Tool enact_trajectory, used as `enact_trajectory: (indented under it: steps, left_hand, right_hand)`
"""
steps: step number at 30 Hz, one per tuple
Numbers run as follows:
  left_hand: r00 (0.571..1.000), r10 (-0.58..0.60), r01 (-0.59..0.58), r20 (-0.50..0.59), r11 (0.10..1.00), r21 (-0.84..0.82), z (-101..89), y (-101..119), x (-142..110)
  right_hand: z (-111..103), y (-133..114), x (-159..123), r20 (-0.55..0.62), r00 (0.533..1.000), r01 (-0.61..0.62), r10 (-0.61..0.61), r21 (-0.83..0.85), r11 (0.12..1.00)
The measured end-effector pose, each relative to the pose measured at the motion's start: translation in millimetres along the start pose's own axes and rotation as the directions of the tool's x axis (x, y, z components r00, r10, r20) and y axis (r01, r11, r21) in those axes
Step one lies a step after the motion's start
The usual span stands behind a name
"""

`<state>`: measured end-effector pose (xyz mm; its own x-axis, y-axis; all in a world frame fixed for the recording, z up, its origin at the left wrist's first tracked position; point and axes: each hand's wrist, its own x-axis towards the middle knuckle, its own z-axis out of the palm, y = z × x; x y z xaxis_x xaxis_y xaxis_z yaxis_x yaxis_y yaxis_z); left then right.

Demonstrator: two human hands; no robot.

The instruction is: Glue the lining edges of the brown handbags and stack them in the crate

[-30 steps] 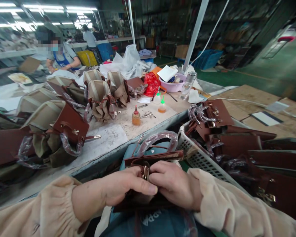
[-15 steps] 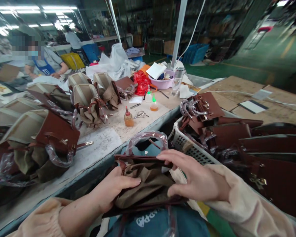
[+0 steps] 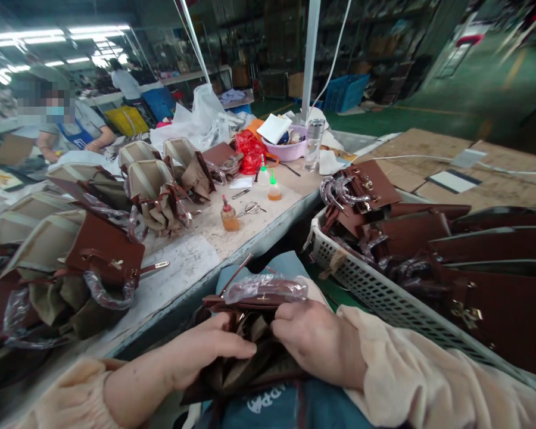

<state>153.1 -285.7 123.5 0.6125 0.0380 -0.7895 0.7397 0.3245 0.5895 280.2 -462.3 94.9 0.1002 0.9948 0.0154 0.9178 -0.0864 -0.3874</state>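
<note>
A brown handbag (image 3: 245, 369) with an olive fabric lining rests on my lap, over a blue-green apron (image 3: 268, 411). Its carrying handle (image 3: 268, 288) is wrapped in clear plastic and lies along the far edge. My left hand (image 3: 214, 342) grips the bag's left side, thumb stretched over the lining and fingers behind. My right hand (image 3: 310, 333) is closed at the bag's right side, with the fingertips curled in against the lining and edge. The inside of the bag is dark and partly hidden by both hands.
Several handbags stand on the table at left, one with a brown flap (image 3: 105, 247). Glue bottles (image 3: 230, 215) and scissors (image 3: 252, 208) lie farther back. A white plastic basket (image 3: 361, 286) of brown bags sits at right. A co-worker (image 3: 74, 125) is at the far left.
My right hand has gone from spread fingers over the bag to a closed grip, moving slightly left and down. The wrapped handle has tipped down. The view has shifted slightly.
</note>
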Motion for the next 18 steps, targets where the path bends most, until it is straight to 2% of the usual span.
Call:
enact_trajectory:
  steps: [3, 5, 7, 9, 14, 18]
  left_hand:
    - [0.997, -0.039, 0.034, 0.066, 0.996, 0.078, -4.4, 9, -2]
    - [0.995, 0.020, -0.034, 0.094, 0.987, 0.155, -5.6, 14, 0]
    - [0.982, 0.129, -0.154, 0.136, 0.968, 0.199, -4.8, 16, 3]
    - [0.965, 0.205, -0.232, 0.164, 0.958, 0.166, -2.4, 15, 7]
    - [0.952, 0.280, -0.282, 0.124, 0.960, -0.006, 5.0, 6, 13]
    - [0.906, 0.415, -0.419, 0.087, 0.907, 0.042, 8.5, 8, 16]
  right_hand:
    - [2, -7, 11, -0.046, 0.993, 0.105, -0.104, 0.014, 0.994]
    - [3, -13, 17, -0.045, 0.980, 0.193, -0.193, 0.000, 0.981]
    - [4, -16, 20, -0.029, 0.969, 0.243, -0.243, -0.013, 0.970]
    - [5, -16, 22, -0.048, 0.972, 0.231, -0.230, 0.023, 0.973]
    - [8, -10, 19, -0.153, 0.979, 0.156, -0.131, 0.158, 0.975]
    - [-1, -2, 21, -0.279, 0.955, 0.155, -0.102, 0.173, 0.973]
